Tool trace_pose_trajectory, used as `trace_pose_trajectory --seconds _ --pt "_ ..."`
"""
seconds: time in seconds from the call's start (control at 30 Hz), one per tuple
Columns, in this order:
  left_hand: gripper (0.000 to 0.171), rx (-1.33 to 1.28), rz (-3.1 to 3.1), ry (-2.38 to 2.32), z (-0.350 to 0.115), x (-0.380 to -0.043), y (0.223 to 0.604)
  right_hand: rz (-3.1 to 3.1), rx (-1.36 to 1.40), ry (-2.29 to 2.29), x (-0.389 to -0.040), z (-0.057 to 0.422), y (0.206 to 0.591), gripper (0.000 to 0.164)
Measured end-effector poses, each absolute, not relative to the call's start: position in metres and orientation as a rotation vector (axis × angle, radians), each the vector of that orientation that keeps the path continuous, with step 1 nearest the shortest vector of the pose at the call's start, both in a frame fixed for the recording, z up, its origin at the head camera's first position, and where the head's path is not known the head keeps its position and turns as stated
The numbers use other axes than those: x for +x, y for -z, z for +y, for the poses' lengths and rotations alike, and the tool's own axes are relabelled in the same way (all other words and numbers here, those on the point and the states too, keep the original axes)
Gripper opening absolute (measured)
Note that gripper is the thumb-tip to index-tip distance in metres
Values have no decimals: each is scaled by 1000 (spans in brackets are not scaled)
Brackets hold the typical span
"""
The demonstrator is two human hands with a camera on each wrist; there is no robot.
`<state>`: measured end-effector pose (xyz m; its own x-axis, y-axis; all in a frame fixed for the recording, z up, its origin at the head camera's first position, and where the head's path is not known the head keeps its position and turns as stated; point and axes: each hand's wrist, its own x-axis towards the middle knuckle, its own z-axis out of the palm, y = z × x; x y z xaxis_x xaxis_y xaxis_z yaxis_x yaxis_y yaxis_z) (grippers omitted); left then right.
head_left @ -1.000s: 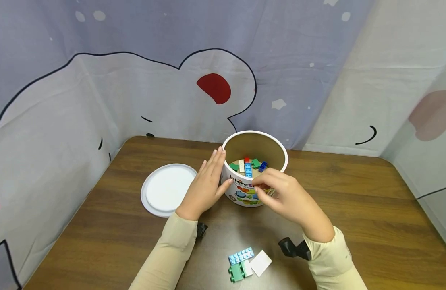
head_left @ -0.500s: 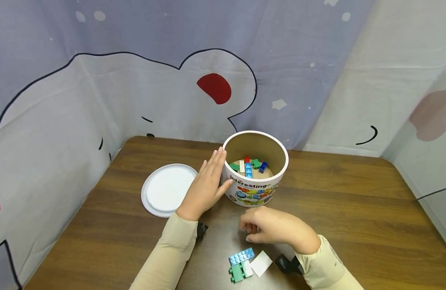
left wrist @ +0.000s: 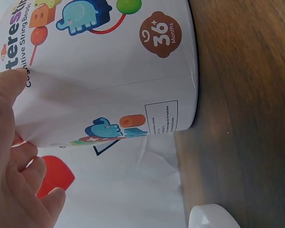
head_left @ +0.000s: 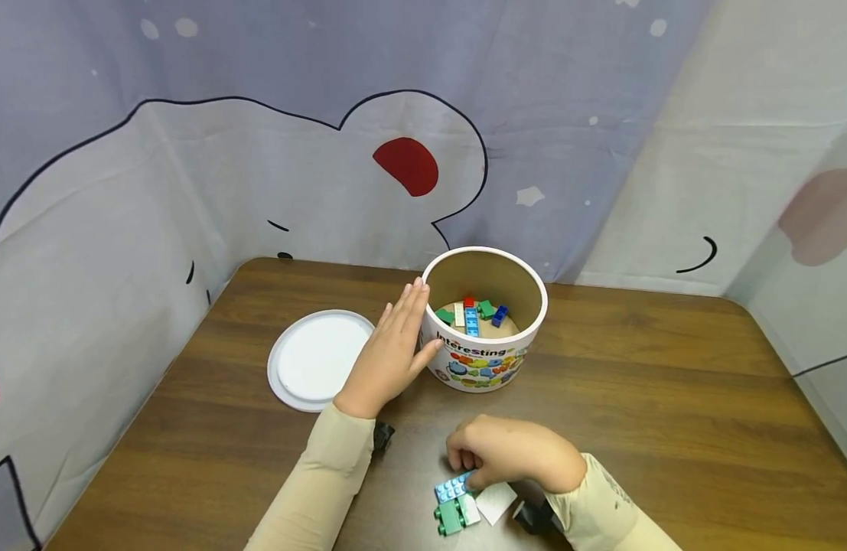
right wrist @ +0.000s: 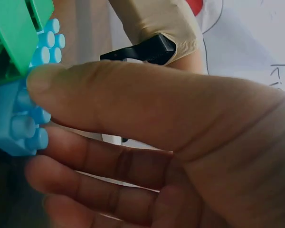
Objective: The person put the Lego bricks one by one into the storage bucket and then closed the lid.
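Note:
My left hand [head_left: 389,352] lies with straight fingers and raised thumb against the left side of the white printed bucket [head_left: 483,370]; the left wrist view shows the thumb and fingertips touching its wall [left wrist: 104,80]. Near the front, my right hand [head_left: 516,451] reaches down over a light blue toy brick [head_left: 451,488] with round studs. In the right wrist view its thumb [right wrist: 99,95] overlaps the studs, and the loosely bent fingers sit beside the brick's end, not visibly closed around it. A green brick [head_left: 448,518] and a white brick [head_left: 468,510] lie against the blue one.
A flat white piece [head_left: 496,502] lies right of the bricks. Inside the bucket are several loose bricks, including a blue strip [head_left: 472,322] and a dark blue one [head_left: 500,316]. A white round lid [head_left: 320,360] lies left on the wooden table [head_left: 643,367]. Patterned curtains stand behind.
My right hand has come from the bucket's front rim down to the light blue brick at the front. The left hand stays at the bucket, and the bricks keep their places.

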<state>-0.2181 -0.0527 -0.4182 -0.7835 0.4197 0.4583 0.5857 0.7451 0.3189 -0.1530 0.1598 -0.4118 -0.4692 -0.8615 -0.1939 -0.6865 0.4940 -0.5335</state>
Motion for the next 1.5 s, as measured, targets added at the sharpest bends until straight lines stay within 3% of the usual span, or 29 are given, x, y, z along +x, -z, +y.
trace_pose_trajectory --seconds 0.8,1.5 --pt "80 -769 -2595 642 -53 -219 419 2371 -1286 503 -156 159 416 14" --pt "81 -761 -2605 626 -52 -219 418 2570 -1474 545 -161 172 397 5"
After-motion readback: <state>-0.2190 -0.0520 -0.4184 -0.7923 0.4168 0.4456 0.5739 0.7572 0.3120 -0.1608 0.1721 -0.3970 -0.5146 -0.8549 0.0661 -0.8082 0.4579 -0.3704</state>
